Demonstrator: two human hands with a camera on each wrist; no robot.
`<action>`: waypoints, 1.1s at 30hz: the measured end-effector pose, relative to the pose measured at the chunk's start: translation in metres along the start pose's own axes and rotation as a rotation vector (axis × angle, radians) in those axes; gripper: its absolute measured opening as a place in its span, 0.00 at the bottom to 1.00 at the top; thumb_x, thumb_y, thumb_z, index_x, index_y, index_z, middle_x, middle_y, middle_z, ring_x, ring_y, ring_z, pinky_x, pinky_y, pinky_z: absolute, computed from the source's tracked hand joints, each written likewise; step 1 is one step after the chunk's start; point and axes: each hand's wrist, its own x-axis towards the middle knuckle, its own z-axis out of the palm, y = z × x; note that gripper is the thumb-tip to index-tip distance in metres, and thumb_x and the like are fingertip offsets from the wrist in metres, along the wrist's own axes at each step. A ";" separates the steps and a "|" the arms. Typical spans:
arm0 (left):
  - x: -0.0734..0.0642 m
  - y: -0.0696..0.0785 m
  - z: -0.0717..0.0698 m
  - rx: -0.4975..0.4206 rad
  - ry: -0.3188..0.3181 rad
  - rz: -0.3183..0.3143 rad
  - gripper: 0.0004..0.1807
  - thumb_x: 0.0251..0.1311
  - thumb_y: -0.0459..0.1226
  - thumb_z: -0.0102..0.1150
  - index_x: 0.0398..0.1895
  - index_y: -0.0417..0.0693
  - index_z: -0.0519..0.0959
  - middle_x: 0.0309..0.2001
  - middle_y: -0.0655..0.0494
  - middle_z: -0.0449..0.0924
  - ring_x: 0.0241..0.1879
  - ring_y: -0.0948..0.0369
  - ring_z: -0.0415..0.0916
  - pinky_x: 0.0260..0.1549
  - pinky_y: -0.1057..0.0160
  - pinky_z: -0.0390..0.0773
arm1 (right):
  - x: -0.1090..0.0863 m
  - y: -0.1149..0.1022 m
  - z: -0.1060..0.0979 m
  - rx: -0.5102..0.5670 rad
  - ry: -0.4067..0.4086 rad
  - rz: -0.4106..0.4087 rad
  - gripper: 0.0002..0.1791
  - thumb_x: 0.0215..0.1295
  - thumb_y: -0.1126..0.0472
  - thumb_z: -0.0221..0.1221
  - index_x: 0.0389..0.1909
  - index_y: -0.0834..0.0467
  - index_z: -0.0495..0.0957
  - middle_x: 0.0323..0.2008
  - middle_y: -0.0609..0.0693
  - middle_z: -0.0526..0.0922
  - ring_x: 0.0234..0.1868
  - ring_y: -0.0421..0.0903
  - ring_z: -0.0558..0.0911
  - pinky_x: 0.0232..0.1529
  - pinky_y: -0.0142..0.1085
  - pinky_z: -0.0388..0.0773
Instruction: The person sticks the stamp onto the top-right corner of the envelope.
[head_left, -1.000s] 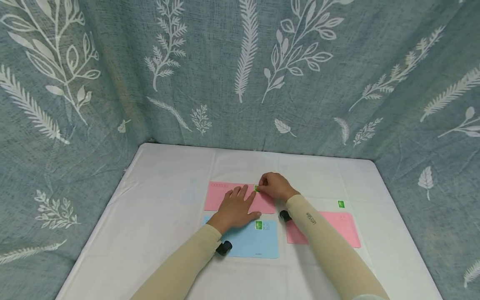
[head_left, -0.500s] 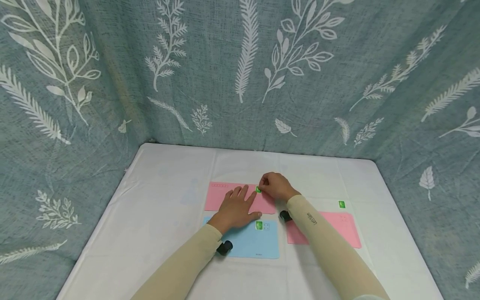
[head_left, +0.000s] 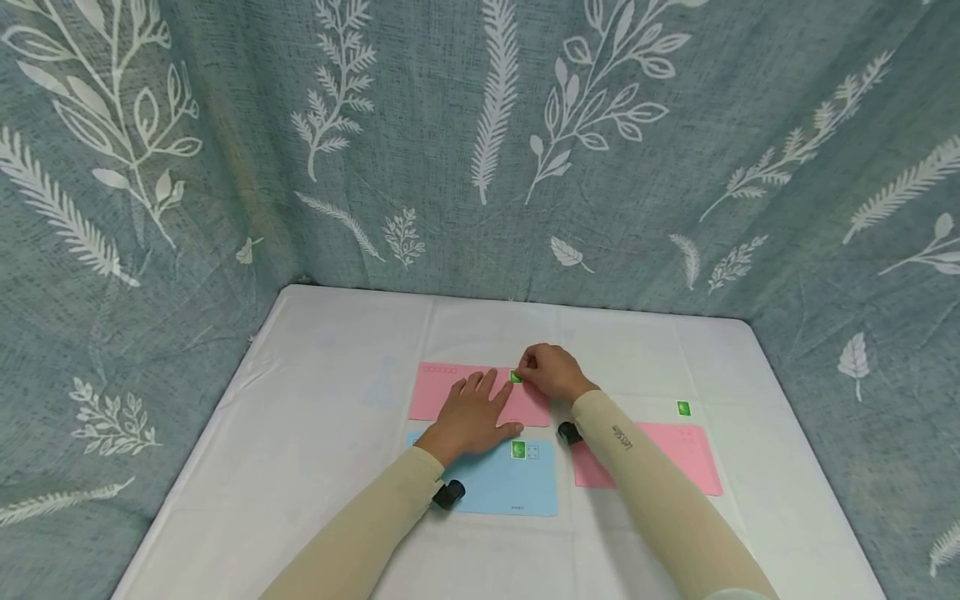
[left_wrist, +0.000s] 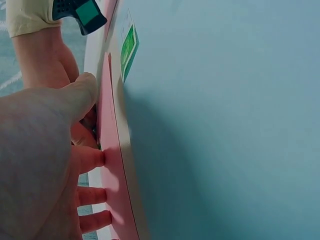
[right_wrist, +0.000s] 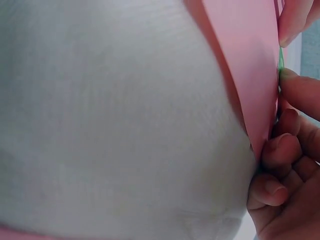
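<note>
A pink envelope (head_left: 442, 400) lies toward the back of the table. My left hand (head_left: 468, 421) is spread across it, fingertips on the paper and thumb out to the right over a blue envelope (head_left: 502, 487). At the pink envelope's upper right corner, my right hand (head_left: 553, 373) pinches a small green stamp (head_left: 516, 377) between thumb and forefinger, its other fingers curled. The right wrist view shows only a thin green edge of that stamp (right_wrist: 281, 60) by the fingertips. Another green stamp (head_left: 518, 450) sits on the blue envelope, left of a small printed box.
A second pink envelope (head_left: 686, 454) lies at the right, partly under my right forearm. Just behind it is a loose green stamp (head_left: 683, 408) on the white tablecloth (head_left: 337, 400). A patterned curtain (head_left: 450, 167) hangs behind and at both sides of the table.
The stamp at my right fingertips has shifted and turned slightly at the envelope's corner. My left hand has kept its place.
</note>
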 end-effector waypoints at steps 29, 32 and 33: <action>0.001 0.001 -0.003 0.036 0.000 0.000 0.44 0.77 0.67 0.52 0.86 0.53 0.64 0.84 0.44 0.58 0.79 0.45 0.58 0.75 0.41 0.62 | 0.000 -0.002 -0.003 -0.020 -0.021 -0.008 0.10 0.79 0.54 0.65 0.39 0.57 0.85 0.32 0.48 0.83 0.34 0.46 0.79 0.45 0.43 0.78; 0.000 0.001 -0.002 0.039 -0.007 -0.002 0.45 0.77 0.67 0.52 0.86 0.53 0.63 0.84 0.44 0.57 0.80 0.45 0.58 0.76 0.41 0.62 | 0.000 -0.001 -0.001 -0.017 -0.020 -0.002 0.11 0.80 0.55 0.64 0.41 0.59 0.86 0.33 0.49 0.84 0.35 0.46 0.79 0.46 0.44 0.79; -0.001 0.001 -0.001 0.037 -0.012 -0.003 0.45 0.77 0.67 0.52 0.87 0.53 0.63 0.84 0.44 0.57 0.80 0.45 0.57 0.76 0.41 0.61 | 0.000 0.000 0.000 -0.019 -0.019 0.000 0.11 0.80 0.55 0.63 0.42 0.59 0.87 0.33 0.49 0.84 0.36 0.47 0.79 0.46 0.45 0.79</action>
